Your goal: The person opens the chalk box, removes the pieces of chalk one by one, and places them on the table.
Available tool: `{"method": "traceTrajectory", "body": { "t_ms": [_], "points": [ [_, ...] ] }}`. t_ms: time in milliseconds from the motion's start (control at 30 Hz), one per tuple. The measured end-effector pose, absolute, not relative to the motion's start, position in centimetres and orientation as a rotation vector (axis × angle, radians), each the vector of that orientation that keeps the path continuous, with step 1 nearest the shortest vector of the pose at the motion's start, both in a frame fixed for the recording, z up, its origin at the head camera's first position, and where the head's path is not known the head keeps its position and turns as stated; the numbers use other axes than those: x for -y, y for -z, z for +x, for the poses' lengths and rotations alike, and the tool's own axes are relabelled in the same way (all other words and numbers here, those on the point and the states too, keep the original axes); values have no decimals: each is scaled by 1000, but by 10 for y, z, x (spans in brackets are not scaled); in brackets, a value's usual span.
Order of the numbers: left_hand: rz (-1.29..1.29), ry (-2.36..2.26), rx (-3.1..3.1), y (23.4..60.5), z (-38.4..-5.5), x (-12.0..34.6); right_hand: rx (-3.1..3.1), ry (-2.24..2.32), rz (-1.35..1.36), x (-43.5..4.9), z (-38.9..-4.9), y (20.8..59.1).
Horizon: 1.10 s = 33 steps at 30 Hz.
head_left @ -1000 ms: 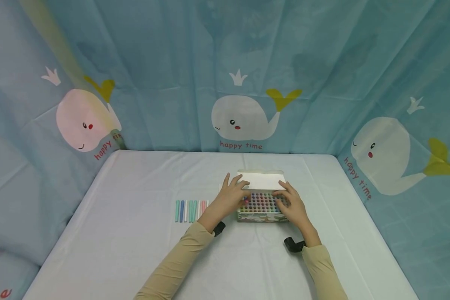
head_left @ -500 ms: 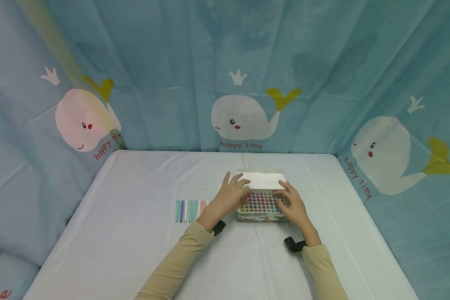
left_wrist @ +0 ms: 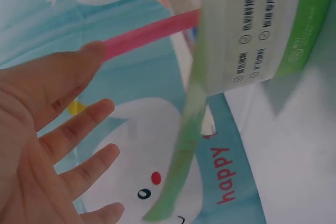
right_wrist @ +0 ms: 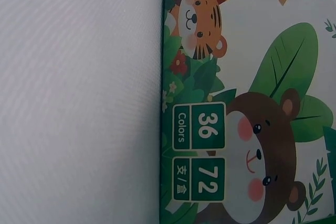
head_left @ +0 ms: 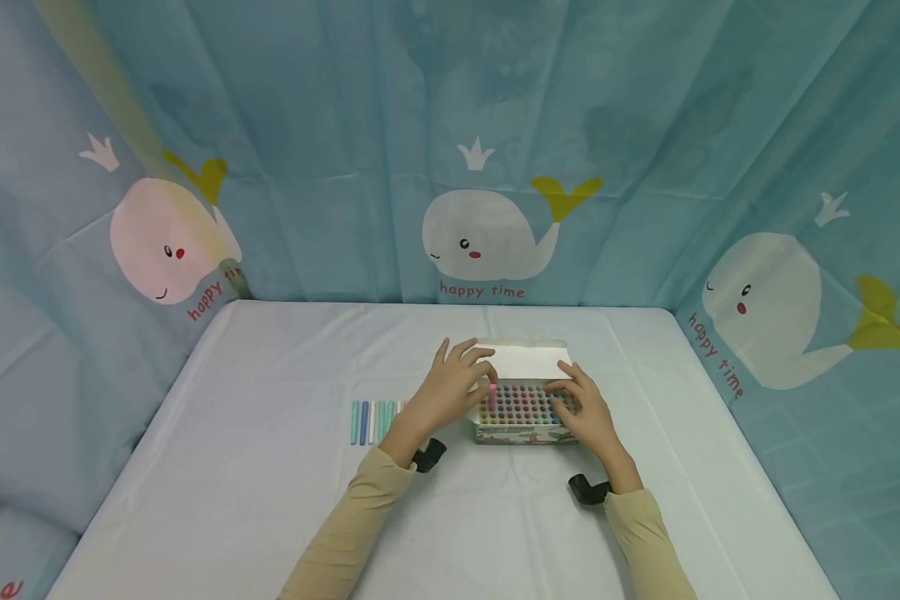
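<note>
My left hand [head_left: 444, 395] pinches the top end of a pink chalk stick [head_left: 492, 395] between thumb and index finger, its other fingers spread. In the left wrist view the lower end of that pink chalk [left_wrist: 149, 32] disappears behind the side of the chalk box [left_wrist: 241, 35]. Seen from the head, the box [head_left: 525, 436] is packed with rows of coloured chalk ends, and its white lid [head_left: 527, 362] is raised at the back. My right hand [head_left: 591, 414] rests at the box's right end with loosely bent fingers, some lying over the chalk and by the lid.
Left of the box, several chalk sticks [head_left: 364, 422] in green, blue and white lie side by side on the white tablecloth [head_left: 285, 492]; my left forearm hides the end of that row. A blue whale-print curtain [head_left: 330, 208] closes off the back and sides.
My left hand has moved slightly up and left, and the pink chalk now stands higher out of the box. It covers more of the chalk row. The right hand keeps its place.
</note>
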<state>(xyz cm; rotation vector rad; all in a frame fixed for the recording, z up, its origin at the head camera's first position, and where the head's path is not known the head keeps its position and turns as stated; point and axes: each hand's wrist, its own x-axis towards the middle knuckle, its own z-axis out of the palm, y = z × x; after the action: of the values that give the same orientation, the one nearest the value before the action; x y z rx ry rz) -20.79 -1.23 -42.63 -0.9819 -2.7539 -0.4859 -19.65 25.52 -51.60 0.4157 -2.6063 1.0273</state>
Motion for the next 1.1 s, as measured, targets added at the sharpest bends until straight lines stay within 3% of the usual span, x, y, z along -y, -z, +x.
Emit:
{"method": "traceTrajectory", "body": {
  "t_ms": [767, 1100],
  "points": [
    [-898, 1405, 2360, 415, -195, 64, 2596, -1024, 407, -256, -196, 516],
    [-767, 1448, 2422, 420, -192, 95, 2589, -1044, 419, -255, -197, 516]
  ]
}}
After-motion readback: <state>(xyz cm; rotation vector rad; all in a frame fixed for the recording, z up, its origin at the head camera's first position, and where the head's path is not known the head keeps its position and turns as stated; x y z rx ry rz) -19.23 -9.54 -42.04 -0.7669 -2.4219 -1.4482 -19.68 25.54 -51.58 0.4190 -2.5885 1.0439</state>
